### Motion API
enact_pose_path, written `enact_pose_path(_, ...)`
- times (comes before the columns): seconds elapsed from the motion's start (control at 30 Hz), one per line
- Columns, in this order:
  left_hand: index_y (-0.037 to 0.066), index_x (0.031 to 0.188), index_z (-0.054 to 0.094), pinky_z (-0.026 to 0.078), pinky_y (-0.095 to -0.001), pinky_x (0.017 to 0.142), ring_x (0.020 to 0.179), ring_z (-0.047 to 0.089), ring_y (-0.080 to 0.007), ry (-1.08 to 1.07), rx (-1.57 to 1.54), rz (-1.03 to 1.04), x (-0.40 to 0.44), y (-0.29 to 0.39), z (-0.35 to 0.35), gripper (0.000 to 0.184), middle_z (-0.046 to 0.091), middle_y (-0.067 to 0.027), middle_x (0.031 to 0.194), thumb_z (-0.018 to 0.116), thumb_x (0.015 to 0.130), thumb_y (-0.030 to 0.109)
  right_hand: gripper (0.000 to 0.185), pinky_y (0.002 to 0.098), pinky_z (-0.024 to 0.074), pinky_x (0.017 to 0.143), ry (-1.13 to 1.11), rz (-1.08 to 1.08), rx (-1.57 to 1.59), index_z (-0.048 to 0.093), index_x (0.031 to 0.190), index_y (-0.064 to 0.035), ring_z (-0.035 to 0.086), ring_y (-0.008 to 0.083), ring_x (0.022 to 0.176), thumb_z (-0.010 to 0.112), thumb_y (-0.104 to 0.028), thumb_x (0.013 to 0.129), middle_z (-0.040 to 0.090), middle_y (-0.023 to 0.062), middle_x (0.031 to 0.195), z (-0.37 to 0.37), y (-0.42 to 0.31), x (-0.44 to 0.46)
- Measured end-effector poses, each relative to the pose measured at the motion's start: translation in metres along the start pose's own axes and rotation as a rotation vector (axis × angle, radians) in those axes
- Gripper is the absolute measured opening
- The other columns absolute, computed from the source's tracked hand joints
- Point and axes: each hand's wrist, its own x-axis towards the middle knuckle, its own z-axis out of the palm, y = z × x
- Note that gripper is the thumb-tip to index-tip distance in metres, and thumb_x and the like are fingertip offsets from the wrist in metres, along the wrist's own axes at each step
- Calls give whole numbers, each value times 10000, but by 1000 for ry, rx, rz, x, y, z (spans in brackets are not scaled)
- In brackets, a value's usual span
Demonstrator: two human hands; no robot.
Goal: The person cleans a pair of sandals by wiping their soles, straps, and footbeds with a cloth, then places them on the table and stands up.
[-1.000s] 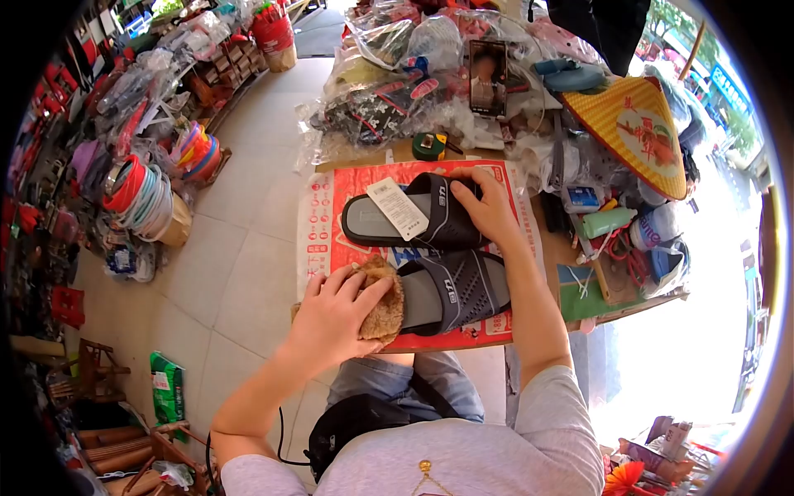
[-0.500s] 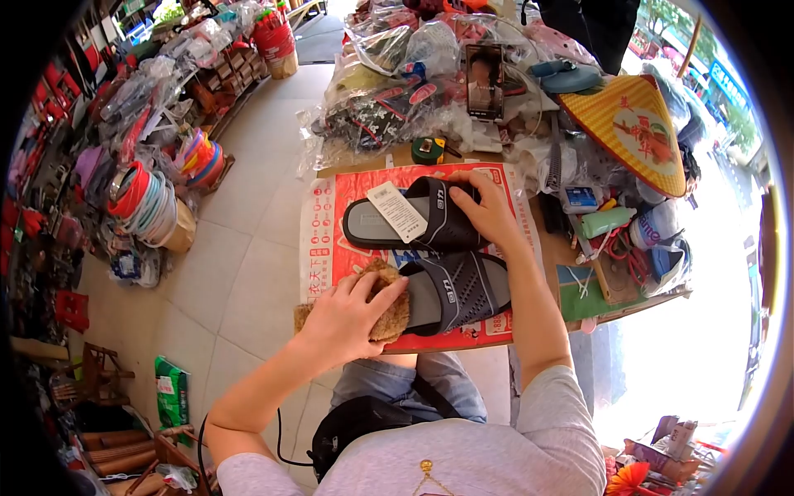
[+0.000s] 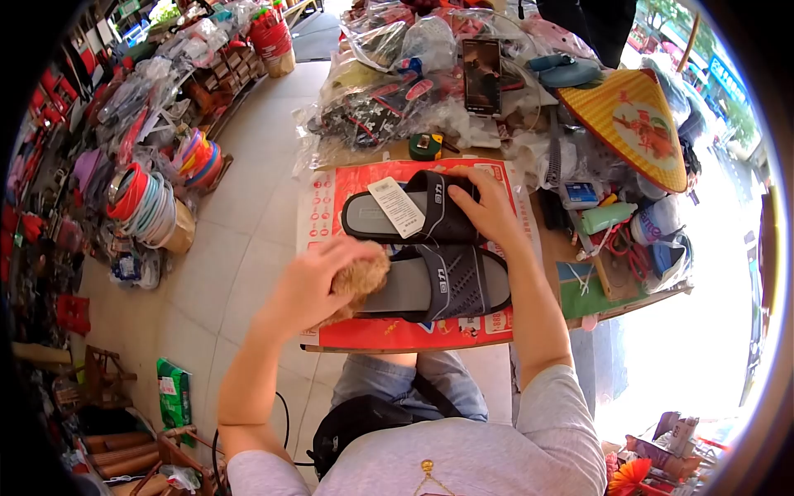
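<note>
My left hand (image 3: 304, 285) grips a fuzzy brown cloth (image 3: 361, 277), its fingers curled over it and slightly blurred. The cloth is at the left end of the nearer slide sandal (image 3: 405, 285), covering the tip of its grey footbed. With my right hand (image 3: 484, 202) I hold the farther slide sandal (image 3: 453, 213) by its right side, thumb on the dark strap and the other fingers partly hidden. A white paper tag (image 3: 395, 207) lies across that sandal's footbed. Both sandals rest side by side on a red printed sheet (image 3: 389, 332).
Beyond the sheet sit a tape measure (image 3: 425, 146) and a phone (image 3: 482, 76) propped against plastic-wrapped goods (image 3: 389, 91). To the right are a yellow conical hat (image 3: 628, 128), a green bottle (image 3: 608, 217) and red-handled scissors (image 3: 635, 255). Stacked wares line the left side.
My left hand has moved left and away from me with the brown cloth, uncovering more of the nearer sandal's footbed. That sandal has shifted slightly; my right hand stays on the farther one.
</note>
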Motion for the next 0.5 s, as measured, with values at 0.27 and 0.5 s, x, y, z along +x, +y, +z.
enact_pose_path(0.27,124,1198,616,487,-427,975,1175,564,-377,205,-68,144,15,23,69,561,584,-118,1276,745,664,10,323,437,398,1015,-12,38,4,650,1199,-104,586,326,1142,655,-257,915,670,129,1165,-4,-9,0)
enact_pose_path(0.5,109,1126,655,525,-442,894,1080,612,-368,218,175,-80,-10,-19,27,437,618,-129,1187,728,705,14,323,435,403,1010,13,-10,-11,652,1199,-101,586,331,1141,655,-256,915,669,136,1155,-2,-5,-2)
